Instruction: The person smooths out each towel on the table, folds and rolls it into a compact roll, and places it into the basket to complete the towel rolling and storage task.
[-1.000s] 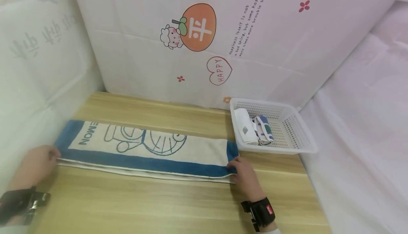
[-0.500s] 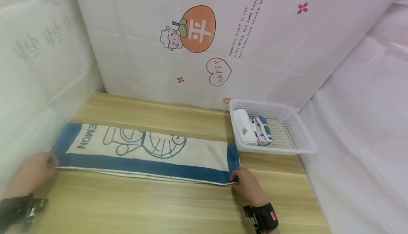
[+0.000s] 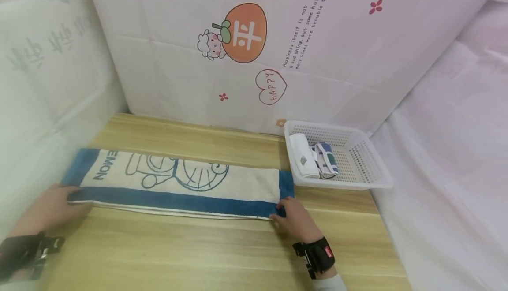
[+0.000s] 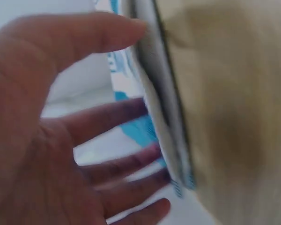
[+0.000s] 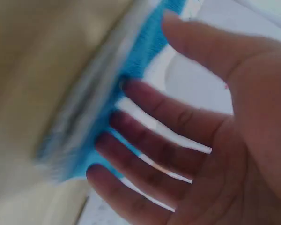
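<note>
A folded towel (image 3: 222, 198), cream with a blue border and a blue cartoon outline, lies lengthwise across the wooden table. At its near left corner is my left hand (image 3: 55, 205); the left wrist view shows the thumb apart from the extended fingers, which touch the towel's edge (image 4: 154, 101). My right hand (image 3: 295, 220) is at the near right corner. In the right wrist view its fingers are extended with fingertips against the blue border (image 5: 145, 44), and the thumb stands away. Layered edges of the towel face the front of the table.
A white perforated basket (image 3: 373, 167) stands at the back right of the wooden table (image 3: 190, 255). Inside it lie a rolled white towel (image 3: 304, 156) and a rolled patterned towel (image 3: 326, 161). White printed cloth (image 3: 178, 83) hangs behind and at both sides.
The towel's upper near edge came toward me over the lower layer. Since then both hands have loosened from the corners, their fingers spreading.
</note>
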`<act>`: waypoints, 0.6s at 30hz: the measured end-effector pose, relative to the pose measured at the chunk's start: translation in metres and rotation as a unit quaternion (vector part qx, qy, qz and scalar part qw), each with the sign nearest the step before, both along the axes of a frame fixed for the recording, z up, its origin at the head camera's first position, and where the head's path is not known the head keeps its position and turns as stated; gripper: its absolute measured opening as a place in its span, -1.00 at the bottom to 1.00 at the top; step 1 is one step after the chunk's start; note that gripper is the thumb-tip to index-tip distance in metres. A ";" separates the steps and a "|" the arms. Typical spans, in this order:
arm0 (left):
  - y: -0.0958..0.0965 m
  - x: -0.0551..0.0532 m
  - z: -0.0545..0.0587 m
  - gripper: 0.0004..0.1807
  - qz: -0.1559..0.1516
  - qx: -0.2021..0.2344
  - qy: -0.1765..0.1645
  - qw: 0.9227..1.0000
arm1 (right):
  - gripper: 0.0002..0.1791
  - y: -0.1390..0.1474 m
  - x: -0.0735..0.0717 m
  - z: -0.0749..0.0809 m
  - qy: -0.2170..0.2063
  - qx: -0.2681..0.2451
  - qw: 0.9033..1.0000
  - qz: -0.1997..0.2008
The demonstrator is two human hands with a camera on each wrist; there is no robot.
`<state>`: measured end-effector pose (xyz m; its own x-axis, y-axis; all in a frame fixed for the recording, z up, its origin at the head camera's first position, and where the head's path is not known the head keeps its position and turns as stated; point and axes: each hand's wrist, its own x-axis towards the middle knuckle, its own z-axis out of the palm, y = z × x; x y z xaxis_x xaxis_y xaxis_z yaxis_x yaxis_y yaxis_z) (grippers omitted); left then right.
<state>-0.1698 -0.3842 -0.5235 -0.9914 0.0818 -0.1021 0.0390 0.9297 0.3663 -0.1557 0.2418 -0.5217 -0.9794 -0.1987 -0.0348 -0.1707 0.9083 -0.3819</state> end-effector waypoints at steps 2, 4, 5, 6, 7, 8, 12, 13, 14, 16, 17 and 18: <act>0.000 -0.002 0.006 -0.01 0.001 -0.001 -0.030 1.000 | -0.57 -0.007 -0.010 0.004 0.006 -0.003 1.000 -0.005; 0.001 -0.004 0.013 0.05 0.000 -0.006 -0.056 0.998 | -0.46 -0.016 -0.022 0.005 0.006 -0.008 1.000 0.000; 0.001 -0.005 0.015 0.04 0.001 -0.006 -0.065 0.998 | -0.40 -0.021 -0.028 0.004 0.002 -0.005 1.000 0.004; 0.002 -0.005 0.019 0.04 0.002 -0.007 -0.072 0.997 | -0.35 -0.025 -0.033 0.003 -0.003 -0.002 1.000 0.010; 0.002 -0.004 0.022 0.04 0.006 -0.010 -0.078 0.997 | -0.30 -0.029 -0.039 0.002 -0.010 0.004 1.000 0.016; 0.001 -0.004 0.025 0.03 0.009 -0.009 -0.084 0.996 | -0.28 -0.033 -0.044 -0.001 -0.021 0.012 1.000 0.018; 0.001 -0.002 0.025 -0.16 0.054 -0.006 -0.047 0.997 | -0.24 -0.041 -0.057 -0.005 -0.043 0.038 0.998 0.010; 0.000 -0.004 0.023 -0.25 0.063 -0.004 -0.022 0.998 | -0.23 -0.042 -0.059 -0.005 -0.043 0.043 0.998 0.005; -0.002 -0.007 0.020 -0.33 0.073 0.000 0.008 0.997 | -0.23 -0.043 -0.061 -0.006 -0.041 0.048 0.998 0.003; -0.007 -0.013 0.014 -0.46 0.091 -0.001 0.065 0.994 | -0.23 -0.044 -0.064 -0.005 -0.039 0.051 0.998 0.001; -0.010 -0.016 0.012 -0.53 0.093 -0.003 0.089 0.992 | -0.23 -0.044 -0.064 -0.005 -0.038 0.052 0.998 0.002; -0.014 -0.019 0.010 -0.60 0.100 -0.002 0.101 0.990 | -0.23 -0.045 -0.065 -0.005 -0.037 0.054 0.998 0.004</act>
<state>-0.1893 -0.3979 -0.5138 -0.9881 -0.1172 0.0999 -0.0731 0.9279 0.3656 -0.2206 0.1971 -0.5272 -0.9718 -0.1974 -0.1293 -0.1527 0.9438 -0.2932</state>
